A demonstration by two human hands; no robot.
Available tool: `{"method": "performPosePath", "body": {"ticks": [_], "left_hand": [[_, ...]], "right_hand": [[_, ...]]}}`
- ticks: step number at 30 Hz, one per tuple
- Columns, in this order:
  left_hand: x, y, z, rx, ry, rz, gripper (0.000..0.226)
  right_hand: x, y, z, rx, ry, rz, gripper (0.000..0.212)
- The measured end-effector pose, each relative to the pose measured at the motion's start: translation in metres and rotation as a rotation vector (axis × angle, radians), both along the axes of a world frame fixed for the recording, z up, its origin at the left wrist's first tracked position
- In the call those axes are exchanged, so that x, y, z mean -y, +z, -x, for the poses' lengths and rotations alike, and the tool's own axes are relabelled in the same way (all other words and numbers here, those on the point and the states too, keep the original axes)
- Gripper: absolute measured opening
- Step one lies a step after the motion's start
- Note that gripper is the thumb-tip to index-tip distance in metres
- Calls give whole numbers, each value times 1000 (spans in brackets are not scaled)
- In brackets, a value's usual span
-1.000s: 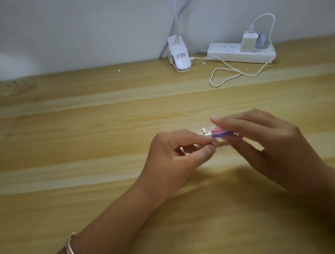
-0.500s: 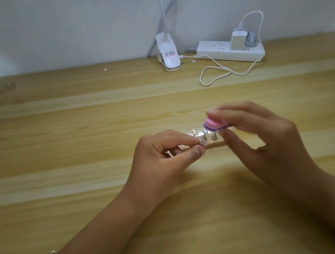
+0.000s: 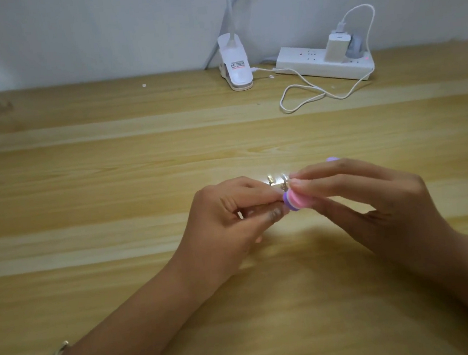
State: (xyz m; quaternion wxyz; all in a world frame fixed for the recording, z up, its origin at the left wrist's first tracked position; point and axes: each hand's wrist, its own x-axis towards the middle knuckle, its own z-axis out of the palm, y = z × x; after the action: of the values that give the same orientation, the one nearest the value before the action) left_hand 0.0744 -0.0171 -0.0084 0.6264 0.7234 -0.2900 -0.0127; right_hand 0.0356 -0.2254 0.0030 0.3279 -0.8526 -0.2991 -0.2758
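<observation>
Holding the work just above the table [image 3: 114, 189] at the centre of the frame, both hands are engaged. The right hand [image 3: 372, 198] pinches a small stack of pink and purple discs [image 3: 295, 201] between thumb and fingertips, the stack turned on its side with its purple face toward the left hand [image 3: 225, 215]. That hand has thumb and forefinger closed on a small metal part [image 3: 270, 179]. Most of the part is hidden, and only shiny tips show above the fingers. Whether discs and metal part actually touch cannot be confirmed.

Judgement: joining the two pieces is under way but not finished; aligning and seating remain.

A further purple piece [image 3: 333, 158] shows behind the right fingers, its role unclear. At the upper right lie a power strip [image 3: 316, 66], charger [image 3: 336, 47] and looped cable [image 3: 305, 96].
</observation>
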Motion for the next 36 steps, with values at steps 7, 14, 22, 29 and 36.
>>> {"method": "performPosePath", "body": {"ticks": [7,14,22,29,36], "left_hand": [[0,1,2,18,-7,-11,16],[-1,2,3,15,2,-31,16],[1,3,4,-10,4,-28,17],[0,3,4,-7,-1,-21,18],[0,5,5,-20,-7,2,18]], "right_hand": [[3,0,0,26,-4,-17,23],[5,-1,1,27,-2,3,21],[4,0,1,31,16,-8,24],[-1,-1,4,49,30,48,23],[-5,-5,6,94,29,70,23]]}}
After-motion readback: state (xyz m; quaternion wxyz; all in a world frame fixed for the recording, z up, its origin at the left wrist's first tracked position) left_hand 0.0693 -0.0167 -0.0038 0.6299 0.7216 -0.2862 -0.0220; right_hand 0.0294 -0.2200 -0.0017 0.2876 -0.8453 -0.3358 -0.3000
